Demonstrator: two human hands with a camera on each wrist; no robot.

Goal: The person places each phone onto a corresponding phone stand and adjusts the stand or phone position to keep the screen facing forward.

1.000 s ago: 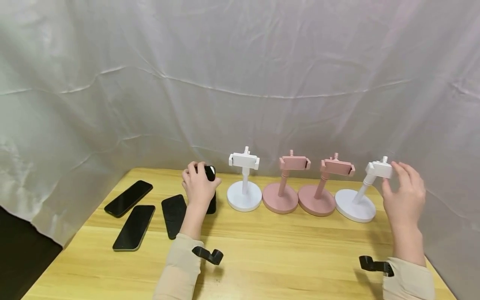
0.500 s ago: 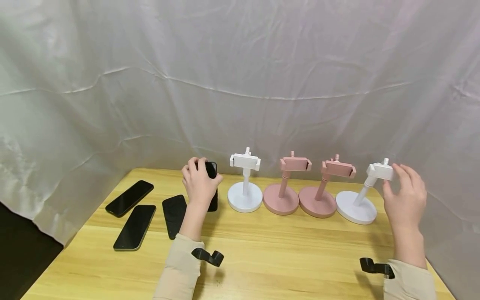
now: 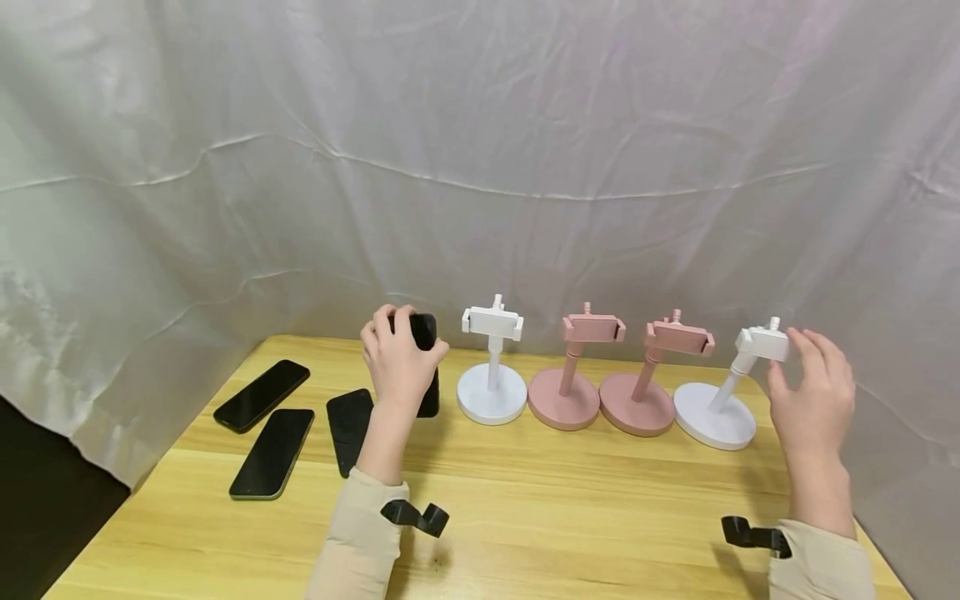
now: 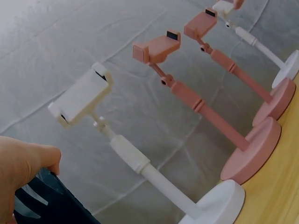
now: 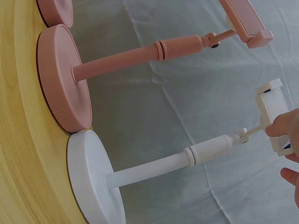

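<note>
My left hand (image 3: 397,362) grips a black smartphone (image 3: 429,400) by its upper part, holding it upright above the table to the left of the nearest white phone stand (image 3: 491,396). In the left wrist view the thumb lies against the edge of the dark phone (image 4: 51,200). My right hand (image 3: 813,400) is at the far-right white phone stand (image 3: 714,415), thumb and fingers about the right end of its clamp (image 5: 273,109). Two pink phone stands (image 3: 564,400) (image 3: 637,406) stand between the white ones. Their clamps hold no phone.
Three dark phones lie flat on the left of the wooden table (image 3: 525,517): one far left (image 3: 262,396), one nearer (image 3: 272,454), one beside my left forearm (image 3: 348,429). A grey cloth (image 3: 480,167) hangs behind the stands.
My left hand has raised the smartphone slightly, away from the tabletop. My right hand stays at the far-right stand's clamp. The whole head view has shifted slightly.
</note>
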